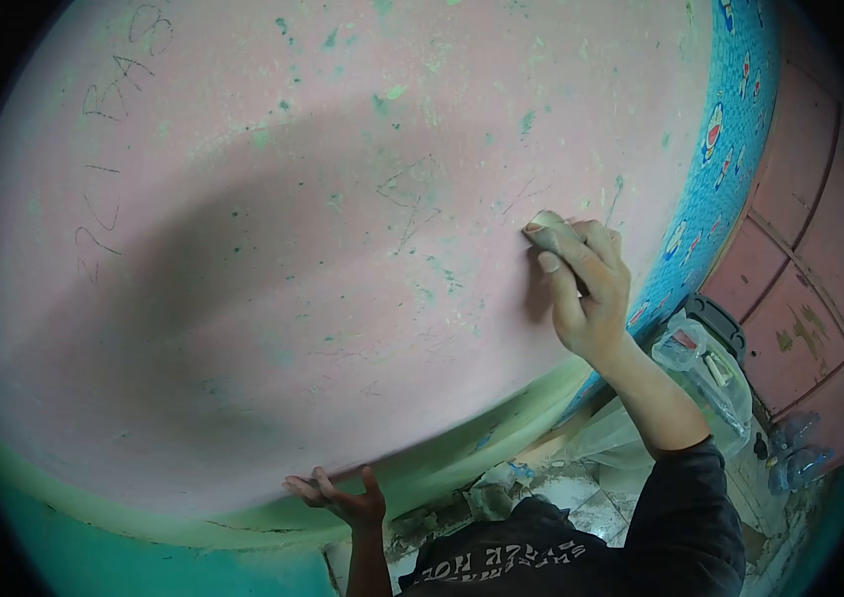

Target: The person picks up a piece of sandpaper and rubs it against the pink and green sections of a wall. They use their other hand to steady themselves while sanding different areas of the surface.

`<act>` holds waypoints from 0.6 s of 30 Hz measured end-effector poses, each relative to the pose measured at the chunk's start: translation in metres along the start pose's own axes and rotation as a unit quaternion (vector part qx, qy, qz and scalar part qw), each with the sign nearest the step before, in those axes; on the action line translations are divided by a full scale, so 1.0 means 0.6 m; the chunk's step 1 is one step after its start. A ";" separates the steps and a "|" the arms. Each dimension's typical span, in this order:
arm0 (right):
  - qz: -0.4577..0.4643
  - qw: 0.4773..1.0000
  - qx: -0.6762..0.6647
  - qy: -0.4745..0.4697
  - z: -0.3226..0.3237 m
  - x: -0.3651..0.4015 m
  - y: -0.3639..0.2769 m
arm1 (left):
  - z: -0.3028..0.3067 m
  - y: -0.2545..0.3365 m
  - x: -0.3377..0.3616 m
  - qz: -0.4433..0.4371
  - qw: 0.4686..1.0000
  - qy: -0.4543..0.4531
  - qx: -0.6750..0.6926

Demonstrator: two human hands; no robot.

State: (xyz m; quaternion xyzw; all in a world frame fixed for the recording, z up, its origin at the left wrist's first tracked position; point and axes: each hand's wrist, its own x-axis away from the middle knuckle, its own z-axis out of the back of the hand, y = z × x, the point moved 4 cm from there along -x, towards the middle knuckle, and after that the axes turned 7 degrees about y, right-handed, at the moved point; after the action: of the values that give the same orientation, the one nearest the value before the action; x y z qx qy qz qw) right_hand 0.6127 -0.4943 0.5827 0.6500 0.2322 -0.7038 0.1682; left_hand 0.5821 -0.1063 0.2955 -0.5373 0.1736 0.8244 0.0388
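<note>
A pink wall point(342, 229) with green and teal specks and pencil scribbles fills most of the head view. My right hand point(586, 279) is closed round a small folded, greyish-beige piece point(547, 227), which is against the wall right of the scribbles. Lower down, my left hand point(340, 497) has its fingers spread near the lower edge of the pink area, and nothing shows in it. Whether its fingertips touch the wall cannot be told.
Blue patterned covering point(705, 169) borders the pink wall on the right. Beyond stand reddish panels point(790, 289). A clear plastic bag point(705, 373) with items and plastic bottles point(798, 463) lie at the lower right. Debris point(491, 493) lies on the tiled floor.
</note>
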 end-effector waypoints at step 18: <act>0.120 0.989 0.062 -0.055 0.045 -0.003 0.049 | 0.018 0.082 -0.006 0.125 0.992 -0.020 0.027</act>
State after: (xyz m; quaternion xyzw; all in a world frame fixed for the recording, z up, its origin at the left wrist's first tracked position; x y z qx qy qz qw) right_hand 0.6059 -0.5337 0.5826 0.6425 0.0990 -0.7263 0.2233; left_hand 0.5617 -0.1484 0.3150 -0.4931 0.2606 0.8287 -0.0468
